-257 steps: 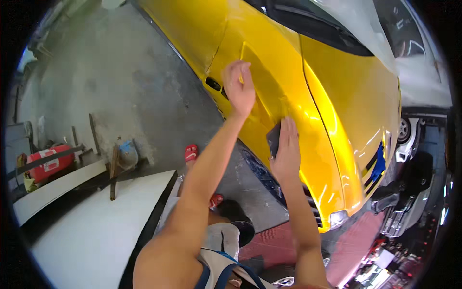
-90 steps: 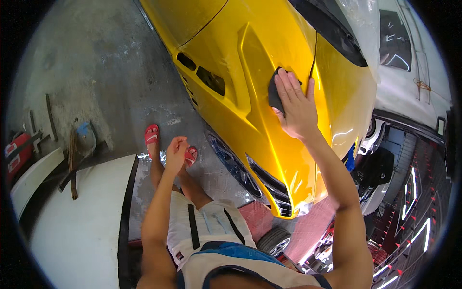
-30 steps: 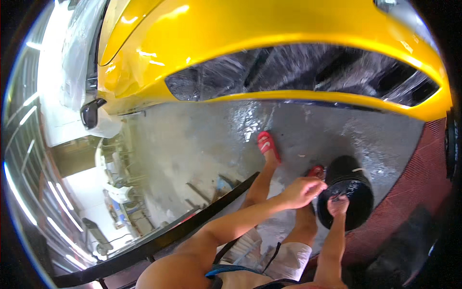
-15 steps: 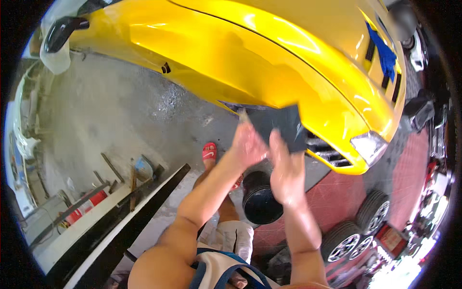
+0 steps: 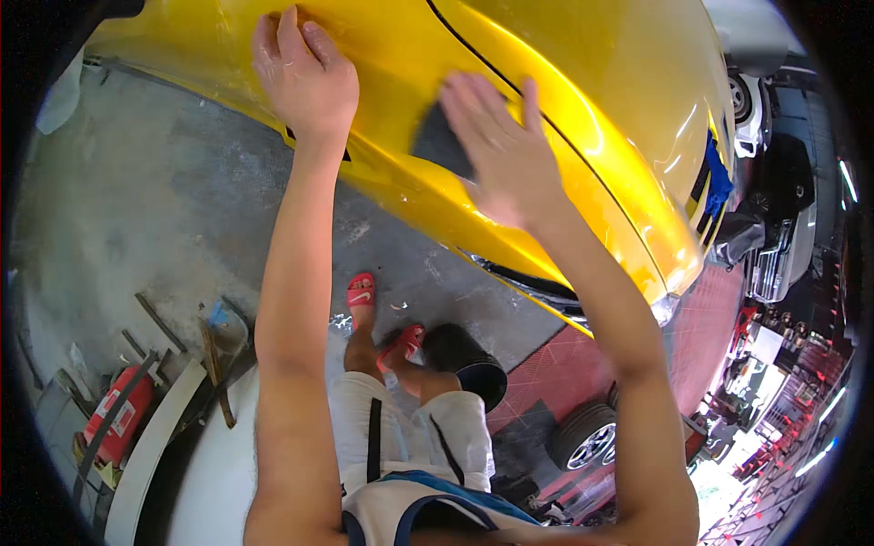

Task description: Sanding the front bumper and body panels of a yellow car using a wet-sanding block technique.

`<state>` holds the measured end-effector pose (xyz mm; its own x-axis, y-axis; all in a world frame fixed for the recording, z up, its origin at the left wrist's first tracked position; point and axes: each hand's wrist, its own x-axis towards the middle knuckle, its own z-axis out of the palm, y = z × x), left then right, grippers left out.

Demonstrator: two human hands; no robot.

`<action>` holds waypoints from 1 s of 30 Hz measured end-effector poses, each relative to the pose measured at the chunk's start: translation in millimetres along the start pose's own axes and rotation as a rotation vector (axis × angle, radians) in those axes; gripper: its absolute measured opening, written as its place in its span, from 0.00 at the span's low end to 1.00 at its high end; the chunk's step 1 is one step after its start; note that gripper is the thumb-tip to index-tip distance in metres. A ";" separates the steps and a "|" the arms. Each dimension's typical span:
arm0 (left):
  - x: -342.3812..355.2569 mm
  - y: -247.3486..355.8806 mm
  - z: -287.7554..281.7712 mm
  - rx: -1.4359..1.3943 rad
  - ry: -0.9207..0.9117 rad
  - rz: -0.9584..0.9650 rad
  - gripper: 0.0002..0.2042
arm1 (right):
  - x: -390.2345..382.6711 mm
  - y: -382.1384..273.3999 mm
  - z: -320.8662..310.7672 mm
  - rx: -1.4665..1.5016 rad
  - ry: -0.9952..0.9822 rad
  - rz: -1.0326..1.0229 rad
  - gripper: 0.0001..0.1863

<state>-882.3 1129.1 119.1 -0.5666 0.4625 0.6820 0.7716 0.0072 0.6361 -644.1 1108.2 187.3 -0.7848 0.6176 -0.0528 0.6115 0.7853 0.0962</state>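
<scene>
My left hand is open on the yellow car's side panel, wet, with slightly curled fingers apart and nothing visible in them. To its right, my right hand, blurred, holds a dark grey square pad flat against the same panel under outstretched fingers, partly hiding it. A dark seam runs along the bodywork just beyond that hand. A black bucket stands on the floor beside my red-sandalled feet.
A red container, metal strips and white panels are at lower left. A wheel with tyre lies on red floor tiles. A blue cloth hangs at the car's front; other vehicles are at right.
A second ago my hands were low at the bucket; half a second ago they were together on the pad. They have since moved up onto the car, apart, with the pad under my right hand.
</scene>
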 end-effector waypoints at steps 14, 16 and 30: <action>-7.1 -1.8 0.3 0.027 -0.081 0.030 0.20 | -31.7 13.9 0.7 -0.010 -0.052 0.046 0.54; -3.3 -6.4 -3.0 0.032 -0.018 0.038 0.20 | -79.1 15.9 5.6 0.060 -0.095 0.221 0.52; -12.3 -11.5 -2.9 -0.145 0.141 -0.172 0.19 | -55.0 -9.9 1.2 0.080 -0.158 0.196 0.53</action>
<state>-885.0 1120.8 104.4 -0.7281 0.3376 0.5966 0.6169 -0.0569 0.7850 -606.9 1066.4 188.1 -0.6286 0.7526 -0.1963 0.7615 0.6469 0.0418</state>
